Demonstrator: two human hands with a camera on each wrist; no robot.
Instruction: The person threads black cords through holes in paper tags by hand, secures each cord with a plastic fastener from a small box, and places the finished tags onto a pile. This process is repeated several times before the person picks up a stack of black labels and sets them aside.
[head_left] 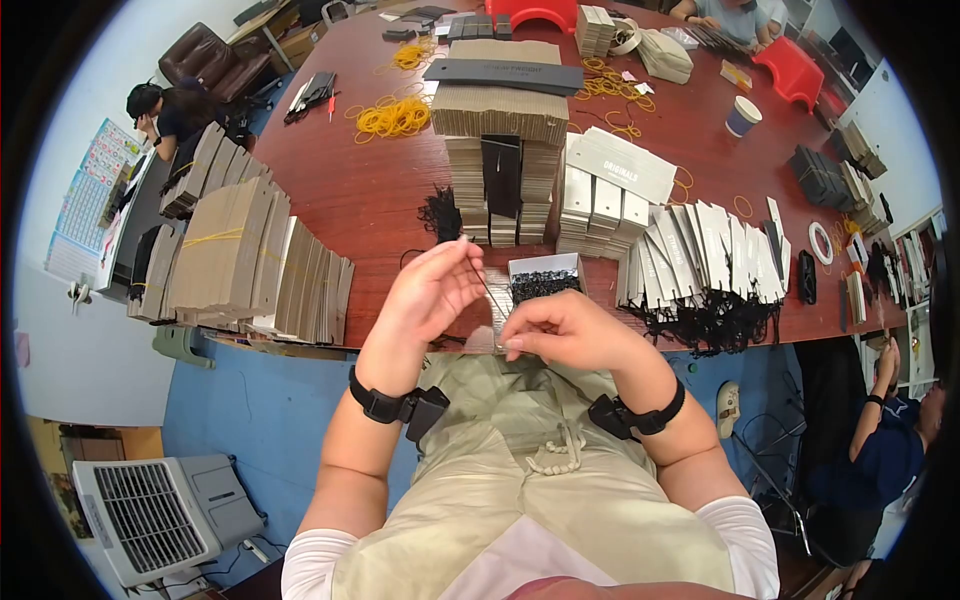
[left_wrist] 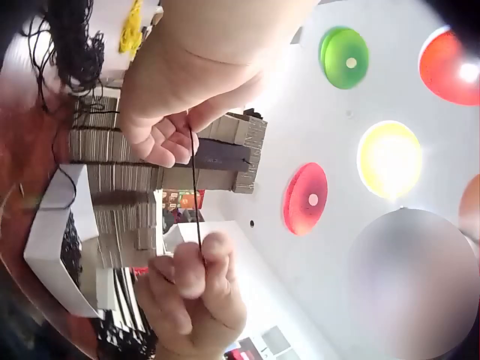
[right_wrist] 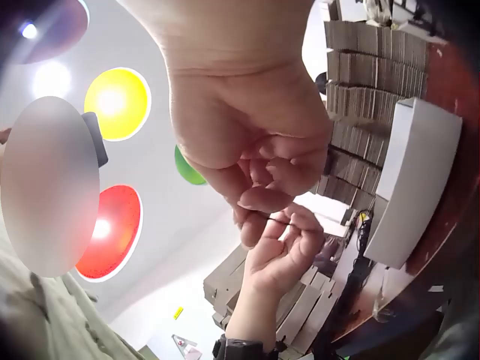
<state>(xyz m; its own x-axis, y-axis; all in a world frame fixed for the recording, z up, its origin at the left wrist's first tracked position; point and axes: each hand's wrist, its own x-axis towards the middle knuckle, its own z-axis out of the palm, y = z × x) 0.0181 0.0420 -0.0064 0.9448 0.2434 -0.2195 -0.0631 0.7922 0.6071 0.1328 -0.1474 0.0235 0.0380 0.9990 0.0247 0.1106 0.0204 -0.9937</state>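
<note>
I pinch a thin black string (head_left: 487, 288) between both hands above the front edge of the red-brown table (head_left: 350, 190). My left hand (head_left: 462, 250) holds its upper end and my right hand (head_left: 512, 340) grips its lower end, near my lap. In the left wrist view the string (left_wrist: 196, 196) runs taut from the left hand (left_wrist: 184, 135) down to the right hand (left_wrist: 201, 259). In the right wrist view the right hand (right_wrist: 259, 202) pinches the string (right_wrist: 281, 220) above the left hand (right_wrist: 300, 229). A small white box (head_left: 545, 276) of black strings sits just beyond my hands.
Stacks of brown card tags (head_left: 500, 165) and white tags (head_left: 690, 255) crowd the table, with yellow rubber bands (head_left: 395, 118), a clump of black string (head_left: 438, 213) and a paper cup (head_left: 742, 115). Card bundles (head_left: 245, 260) lie left. Other people sit around. An air cooler (head_left: 160, 515) stands below left.
</note>
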